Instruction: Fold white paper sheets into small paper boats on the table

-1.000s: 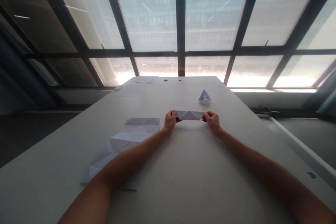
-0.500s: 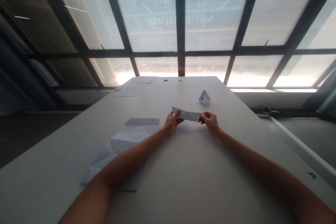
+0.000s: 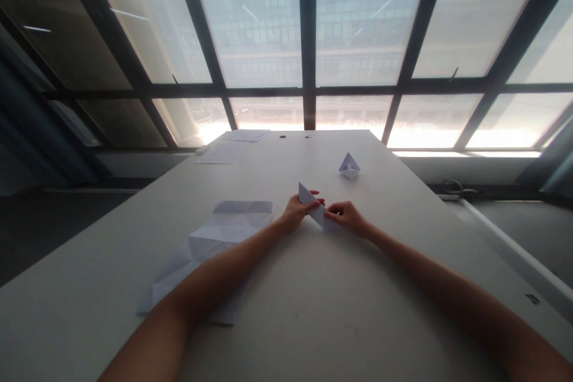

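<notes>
A small folded white paper (image 3: pixel 312 201) is held between my two hands, tilted down to the right above the table. My left hand (image 3: pixel 301 210) grips its left side, thumb on top and the fingers reaching behind it. The fingers of my right hand (image 3: pixel 347 216) pinch the lower right part of the paper. Beyond my hands stands a folded paper boat (image 3: pixel 349 166). To the left, a large creased white sheet (image 3: pixel 210 245) lies partly under my left forearm.
The white table (image 3: pixel 331 310) reaches toward a row of windows. Flat paper sheets (image 3: pixel 219 152) lie at its far left, and two small round spots sit near the far edge. A white pipe (image 3: pixel 514 245) runs beyond the right side.
The folded paper has turned from nearly level to a steep slant and looks shorter. My right hand has moved left and slightly down, closer to my left hand.
</notes>
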Tool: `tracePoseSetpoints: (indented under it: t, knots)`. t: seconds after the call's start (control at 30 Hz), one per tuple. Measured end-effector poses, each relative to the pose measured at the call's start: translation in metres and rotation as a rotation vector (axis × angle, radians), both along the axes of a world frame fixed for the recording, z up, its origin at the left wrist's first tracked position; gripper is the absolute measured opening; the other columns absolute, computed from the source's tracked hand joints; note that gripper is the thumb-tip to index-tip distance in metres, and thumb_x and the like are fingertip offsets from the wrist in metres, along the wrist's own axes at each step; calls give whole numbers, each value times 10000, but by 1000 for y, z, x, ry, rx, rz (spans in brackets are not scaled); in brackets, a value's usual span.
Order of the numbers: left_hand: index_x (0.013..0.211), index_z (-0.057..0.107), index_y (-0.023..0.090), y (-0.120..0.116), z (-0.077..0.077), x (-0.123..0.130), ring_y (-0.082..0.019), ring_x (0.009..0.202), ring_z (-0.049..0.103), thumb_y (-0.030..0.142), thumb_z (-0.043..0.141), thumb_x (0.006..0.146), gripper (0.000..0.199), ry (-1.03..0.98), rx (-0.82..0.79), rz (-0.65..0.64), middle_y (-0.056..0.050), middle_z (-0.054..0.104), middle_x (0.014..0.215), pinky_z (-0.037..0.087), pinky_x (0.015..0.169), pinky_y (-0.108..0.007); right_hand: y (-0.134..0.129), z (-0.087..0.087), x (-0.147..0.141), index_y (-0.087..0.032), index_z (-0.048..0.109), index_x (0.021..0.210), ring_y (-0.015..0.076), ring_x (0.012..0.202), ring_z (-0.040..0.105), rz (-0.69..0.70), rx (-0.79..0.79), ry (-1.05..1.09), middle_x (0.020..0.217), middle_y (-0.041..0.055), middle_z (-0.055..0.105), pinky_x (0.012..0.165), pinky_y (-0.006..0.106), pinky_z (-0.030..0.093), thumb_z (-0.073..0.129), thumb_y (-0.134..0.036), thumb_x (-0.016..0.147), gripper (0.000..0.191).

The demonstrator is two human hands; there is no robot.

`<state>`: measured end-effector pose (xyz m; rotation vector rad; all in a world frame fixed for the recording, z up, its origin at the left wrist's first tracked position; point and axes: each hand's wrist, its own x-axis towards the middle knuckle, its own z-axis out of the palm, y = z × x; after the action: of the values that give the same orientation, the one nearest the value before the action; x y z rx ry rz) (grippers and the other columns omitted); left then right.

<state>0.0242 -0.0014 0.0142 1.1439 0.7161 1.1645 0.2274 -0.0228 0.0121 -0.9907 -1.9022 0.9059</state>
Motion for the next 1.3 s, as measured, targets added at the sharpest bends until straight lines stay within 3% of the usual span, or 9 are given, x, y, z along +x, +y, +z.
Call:
tracePoseSetpoints:
  t: [0.17,0.4,0.63,0.8,0.97,1.2,1.3]
  knots:
    - [1136,674,89,-4,1,2,-242,850,720,370,906,637,618,154,73,-31,-150,758,962,550,841,-376,-3,2,-4,-145,658,634,107,531,402,3,-62,-18,544,-23,510,495,241,273,632,-520,794,409]
    - [910,766,61,0,-2,0,-216,759,686,435,897,614,495,314,49,-88,-111,750,860,534,735,-314,-1,5,-2,-142,666,653,119,533,423,-119,-139,97,556,-11,525,492,243,298,661,-545,731,411]
    - [930,779,100,-6,6,0,-173,709,655,415,864,666,420,399,146,-148,-70,731,815,503,657,-257,-6,7,-5,-153,610,612,104,517,369,-69,-130,91,537,-26,457,471,235,254,626,-549,762,423]
    - [818,759,82,-6,7,-2,-138,598,601,490,822,702,429,454,73,-137,-63,691,716,450,542,-226,-10,12,-3,-159,590,624,95,506,326,16,-160,67,534,-40,408,466,233,239,585,-544,809,428]
    - [820,732,68,-1,0,-2,-135,578,581,548,835,657,517,269,-65,-89,-79,679,721,429,532,-238,-10,12,0,-170,537,593,96,522,321,82,-116,-21,543,-41,394,474,234,241,586,-528,814,423]
    - [781,750,106,9,0,1,-80,522,457,540,867,585,490,61,-130,148,-9,597,618,320,477,-212,-7,16,4,-162,567,612,99,539,318,185,-104,-135,547,-46,375,491,235,240,577,-495,818,392]
    - [752,746,116,13,0,-1,-93,558,501,519,876,581,457,-6,-135,208,-24,622,647,350,503,-215,-7,17,6,-156,580,622,100,542,321,226,-124,-170,548,-46,374,491,235,239,578,-511,813,403]
